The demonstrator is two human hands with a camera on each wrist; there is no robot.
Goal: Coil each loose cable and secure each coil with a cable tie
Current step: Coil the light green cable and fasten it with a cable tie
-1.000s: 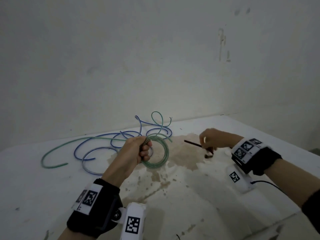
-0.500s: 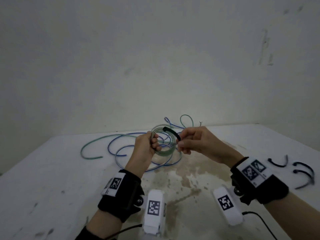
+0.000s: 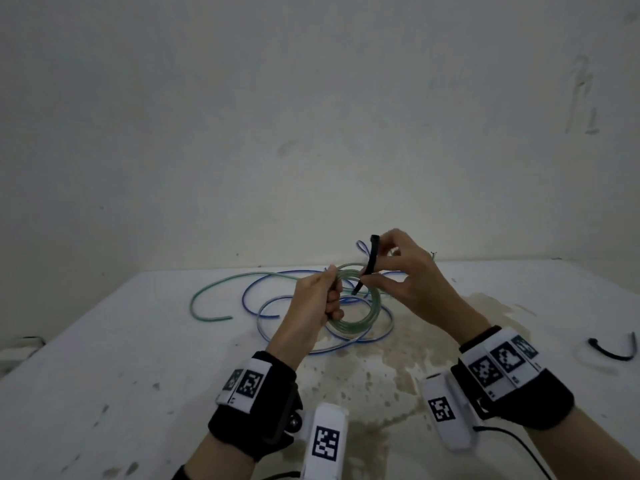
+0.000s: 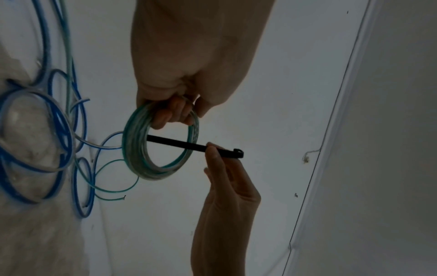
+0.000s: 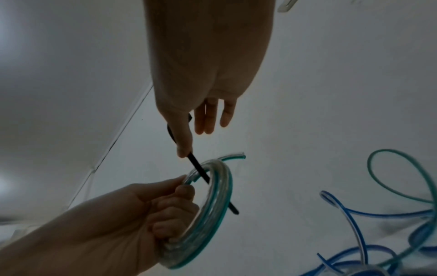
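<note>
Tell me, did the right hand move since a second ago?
Yes. The right hand left the table stain and rose to the green coil.

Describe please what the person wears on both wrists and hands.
Both hands are bare. Each wrist has a black band with white tags printed with black square codes. A white camera block with the same kind of code sits under each wrist. A thin black cable leaves the right one.

Green coil (image 3: pixel 356 306): several tight loops, held upright above table. Black cable tie (image 3: pixel 367 268): straight, tail threaded through coil opening, head end up. Loose blue cable (image 3: pixel 263 327) and loose green cable (image 3: pixel 207 296): sprawled uncoiled on table behind.
</note>
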